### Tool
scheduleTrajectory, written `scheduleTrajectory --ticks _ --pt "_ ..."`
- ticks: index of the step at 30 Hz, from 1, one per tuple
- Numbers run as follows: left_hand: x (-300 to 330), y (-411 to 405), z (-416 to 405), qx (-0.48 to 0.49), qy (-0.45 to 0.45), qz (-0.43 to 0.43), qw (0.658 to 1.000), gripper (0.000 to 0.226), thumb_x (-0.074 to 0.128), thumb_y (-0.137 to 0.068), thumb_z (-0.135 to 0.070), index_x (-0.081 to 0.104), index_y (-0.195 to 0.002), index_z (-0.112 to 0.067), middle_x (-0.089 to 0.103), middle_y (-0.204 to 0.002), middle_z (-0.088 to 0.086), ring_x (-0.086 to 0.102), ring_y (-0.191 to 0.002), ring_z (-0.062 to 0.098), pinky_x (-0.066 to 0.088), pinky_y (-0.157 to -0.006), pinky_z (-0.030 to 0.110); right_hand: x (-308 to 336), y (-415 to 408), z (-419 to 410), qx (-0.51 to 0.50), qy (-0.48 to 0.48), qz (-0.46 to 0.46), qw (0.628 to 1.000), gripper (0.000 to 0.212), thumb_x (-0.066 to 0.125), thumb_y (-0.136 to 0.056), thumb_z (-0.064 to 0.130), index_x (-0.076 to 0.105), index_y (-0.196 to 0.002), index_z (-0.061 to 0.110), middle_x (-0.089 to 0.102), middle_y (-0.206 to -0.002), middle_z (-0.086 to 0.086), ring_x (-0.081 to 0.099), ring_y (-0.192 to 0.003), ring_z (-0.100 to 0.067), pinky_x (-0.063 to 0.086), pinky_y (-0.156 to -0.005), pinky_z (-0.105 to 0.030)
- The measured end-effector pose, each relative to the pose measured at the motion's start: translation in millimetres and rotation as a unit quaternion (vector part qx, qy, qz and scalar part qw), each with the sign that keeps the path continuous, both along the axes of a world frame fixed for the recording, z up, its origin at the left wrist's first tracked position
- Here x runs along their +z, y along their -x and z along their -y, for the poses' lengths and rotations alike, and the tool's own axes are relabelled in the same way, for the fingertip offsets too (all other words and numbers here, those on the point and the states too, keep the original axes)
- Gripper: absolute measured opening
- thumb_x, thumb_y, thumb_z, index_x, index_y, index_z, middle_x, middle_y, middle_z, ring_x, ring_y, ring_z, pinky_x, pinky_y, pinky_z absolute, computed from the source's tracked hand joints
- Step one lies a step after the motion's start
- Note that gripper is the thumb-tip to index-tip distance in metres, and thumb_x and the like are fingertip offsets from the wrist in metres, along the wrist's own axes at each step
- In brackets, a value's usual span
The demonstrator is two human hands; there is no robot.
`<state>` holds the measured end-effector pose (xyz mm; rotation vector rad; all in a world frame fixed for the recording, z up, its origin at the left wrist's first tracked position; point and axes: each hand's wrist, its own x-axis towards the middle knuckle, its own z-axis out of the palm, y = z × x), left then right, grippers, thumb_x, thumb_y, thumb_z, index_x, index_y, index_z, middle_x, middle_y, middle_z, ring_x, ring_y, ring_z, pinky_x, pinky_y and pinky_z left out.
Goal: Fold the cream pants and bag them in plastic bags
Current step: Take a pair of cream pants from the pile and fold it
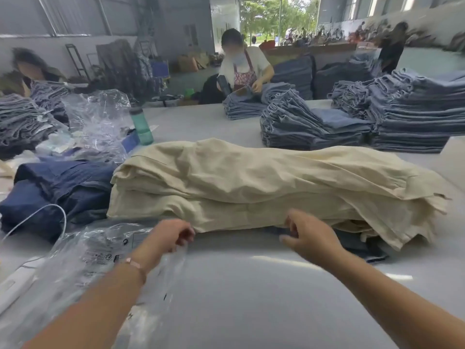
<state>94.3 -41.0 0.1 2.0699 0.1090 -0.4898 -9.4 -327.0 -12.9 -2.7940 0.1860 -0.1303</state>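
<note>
Navy garments crowd the cream pants at nine o'clock; rumpled stack. Left hand pinches a plastic bag; right hand loosely curled, empty.

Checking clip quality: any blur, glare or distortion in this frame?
Head view: left hand and plastic bag motion-smeared; soft glare on the table; wide-angle bending at the edges; bright doorway washed out; cream pants fairly sharp.

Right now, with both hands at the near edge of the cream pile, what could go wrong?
The left hand seems to pinch a plastic bag; pulling could drag the loose bags beside it. The cream pants lie in a rumpled stack, so lifting one pair may shift the others. The right hand hovers near dark fabric under the pile and might catch that instead.
</note>
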Motion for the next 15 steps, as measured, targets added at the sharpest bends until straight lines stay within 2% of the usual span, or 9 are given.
scheduleTrajectory --ticks 2,4,6,7,9,10,11,13,15 --pt "2 -50 21 0.118 0.103 -0.022 0.987 0.029 0.048 -0.096 -0.016 0.052 -0.068 -0.012 0.056 -0.055 0.001 0.05 -0.037 0.006 0.032 -0.037 0.015 2 -54 24 0.006 0.072 0.036 0.997 0.057 0.059 -0.085 0.045 0.038 -0.135 0.027 0.042 -0.138 0.0 0.039 -0.126 -0.025 0.038 -0.097 -0.035" --pt "-8 -94 31 0.192 0.174 -0.02 0.966 0.029 0.046 -0.099 -0.019 0.047 -0.072 -0.008 0.049 -0.066 0.007 0.054 -0.04 0.01 0.038 -0.035 0.015 -6 -94 49 -0.018 0.157 0.058 0.986 0.084 0.058 -0.085 0.051 0.011 -0.15 0.029 0.01 -0.158 -0.005 0.014 -0.143 -0.028 0.021 -0.113 -0.039" --pt "-11 -129 41 0.231 0.23 -0.009 0.945 0.023 0.049 -0.098 -0.018 0.053 -0.091 0.003 0.049 -0.079 0.012 0.064 -0.056 0.015 0.049 -0.05 0.018 -17 -127 77 -0.041 0.208 0.047 0.976 0.099 0.058 -0.083 0.056 -0.012 -0.149 0.035 -0.014 -0.159 -0.005 -0.006 -0.146 -0.03 0.006 -0.118 -0.045" --pt "-14 -145 48 0.239 0.246 -0.008 0.939 0.028 0.052 -0.098 -0.018 0.053 -0.109 0.008 0.053 -0.091 0.017 0.068 -0.077 0.021 0.052 -0.064 0.024 -21 -139 89 -0.052 0.224 0.034 0.973 0.104 0.058 -0.082 0.056 -0.02 -0.147 0.036 -0.022 -0.157 -0.006 -0.014 -0.146 -0.032 0.0 -0.117 -0.049" --pt "-24 -169 60 0.243 0.249 -0.026 0.937 0.047 0.057 -0.095 -0.021 0.043 -0.135 0.002 0.051 -0.119 0.023 0.057 -0.113 0.035 0.05 -0.083 0.036 -31 -160 110 -0.075 0.239 0.0 0.968 0.106 0.058 -0.084 0.05 -0.029 -0.143 0.038 -0.029 -0.155 -0.009 -0.022 -0.143 -0.035 -0.01 -0.115 -0.054" --pt "-29 -176 66 0.248 0.249 -0.038 0.935 0.051 0.06 -0.094 -0.023 0.042 -0.137 -0.003 0.049 -0.126 0.022 0.054 -0.117 0.036 0.05 -0.085 0.038 -35 -167 116 -0.08 0.245 -0.025 0.966 0.102 0.057 -0.087 0.042 -0.028 -0.143 0.04 -0.028 -0.155 -0.009 -0.023 -0.143 -0.036 -0.012 -0.115 -0.055" --pt "-34 -183 71 0.257 0.252 -0.048 0.932 0.05 0.062 -0.092 -0.025 0.044 -0.135 -0.007 0.05 -0.126 0.019 0.055 -0.113 0.035 0.051 -0.083 0.038 -41 -173 121 -0.08 0.248 -0.04 0.965 0.097 0.054 -0.089 0.031 -0.025 -0.143 0.042 -0.024 -0.157 -0.01 -0.022 -0.143 -0.037 -0.013 -0.114 -0.056" --pt "-40 -196 81 0.272 0.264 -0.063 0.923 0.039 0.066 -0.089 -0.03 0.05 -0.12 -0.011 0.055 -0.113 0.013 0.058 -0.097 0.029 0.054 -0.065 0.033 -51 -184 129 -0.069 0.232 -0.042 0.969 0.089 0.044 -0.091 0.012 -0.017 -0.145 0.048 -0.016 -0.159 -0.01 -0.016 -0.145 -0.037 -0.013 -0.115 -0.056" --pt "-40 -208 88 0.278 0.287 -0.071 0.914 0.028 0.069 -0.086 -0.032 0.054 -0.097 -0.011 0.057 -0.097 0.01 0.059 -0.08 0.023 0.052 -0.044 0.024 -49 -188 132 -0.056 0.208 -0.048 0.975 0.084 0.042 -0.092 0.01 -0.007 -0.145 0.053 -0.012 -0.16 -0.009 -0.011 -0.146 -0.036 -0.013 -0.115 -0.054"
